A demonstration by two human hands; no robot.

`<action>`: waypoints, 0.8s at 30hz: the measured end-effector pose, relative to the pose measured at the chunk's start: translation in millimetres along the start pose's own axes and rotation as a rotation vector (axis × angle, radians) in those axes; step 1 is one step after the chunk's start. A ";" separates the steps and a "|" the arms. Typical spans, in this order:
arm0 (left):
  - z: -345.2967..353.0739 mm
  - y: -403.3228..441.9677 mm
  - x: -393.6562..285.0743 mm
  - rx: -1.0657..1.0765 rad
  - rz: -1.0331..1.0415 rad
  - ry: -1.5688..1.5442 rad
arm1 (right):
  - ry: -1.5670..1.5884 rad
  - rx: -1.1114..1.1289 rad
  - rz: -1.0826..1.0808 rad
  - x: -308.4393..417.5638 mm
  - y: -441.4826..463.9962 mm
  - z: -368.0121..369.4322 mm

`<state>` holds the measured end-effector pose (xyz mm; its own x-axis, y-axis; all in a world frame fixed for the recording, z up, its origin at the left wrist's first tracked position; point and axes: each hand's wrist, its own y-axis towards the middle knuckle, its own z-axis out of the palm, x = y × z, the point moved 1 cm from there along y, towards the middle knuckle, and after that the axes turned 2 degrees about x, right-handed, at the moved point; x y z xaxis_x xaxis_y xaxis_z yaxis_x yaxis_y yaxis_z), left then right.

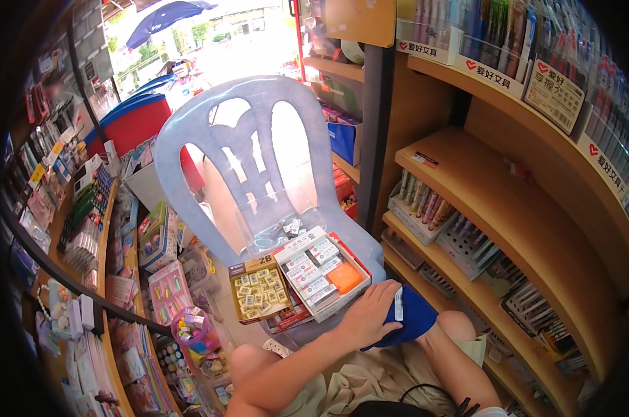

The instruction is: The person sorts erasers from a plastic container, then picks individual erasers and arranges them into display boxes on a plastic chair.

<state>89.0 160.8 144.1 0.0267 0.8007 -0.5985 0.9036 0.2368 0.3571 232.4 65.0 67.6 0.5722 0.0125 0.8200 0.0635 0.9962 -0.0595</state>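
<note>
My left hand (370, 311) reaches across my lap, its thumb and fingers closed around the ends of a small white boxed eraser (398, 306). The eraser rests against a dark blue cloth (417, 316). My right forearm (448, 358) runs up to this cloth, which covers my right hand, so its fingers are hidden. Just beyond my left hand, a white carton (320, 314) holds rows of small boxed erasers (302, 270) and an orange block (345, 277). Beside it sits a brown box (239, 271) with several yellowish erasers (260, 290) marked 2B.
A blue-grey plastic chair (168, 149) carries the boxes and a clear plastic bin (259, 222) with a few small items. Curved wooden shelves (467, 156) of pens stand close on my right. Stationery racks (106, 257) line the left, with a purple basket (189, 326) below.
</note>
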 end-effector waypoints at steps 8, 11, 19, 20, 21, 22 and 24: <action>29.2 -3.6 -4.8 -0.094 -0.044 -0.027 | 0.426 -0.192 0.040 -23.0 2.5 -12.3; 25.6 -2.8 -4.9 -0.142 -0.058 -0.072 | 0.355 -0.190 0.068 -23.1 0.5 -17.5; -5.4 3.3 -9.7 -0.284 -0.027 -0.110 | 0.252 -0.278 0.104 4.6 3.9 13.9; -6.4 2.9 -9.4 -0.272 0.009 -0.081 | 0.268 -0.280 0.119 6.0 2.8 13.7; -4.3 2.8 -8.6 -0.258 0.061 -0.022 | 0.258 -0.276 0.109 4.5 2.7 12.2; -0.6 2.1 -6.6 -0.244 0.112 0.037 | 0.248 -0.271 0.100 1.4 2.9 9.8; 1.8 1.8 -7.5 -0.215 0.195 0.134 | 0.216 -0.237 0.060 0.0 2.1 8.2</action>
<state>91.2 154.2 147.9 0.1209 0.9043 -0.4093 0.7756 0.1713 0.6076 225.9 67.7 72.1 0.7396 0.0263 0.6725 0.1984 0.9463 -0.2551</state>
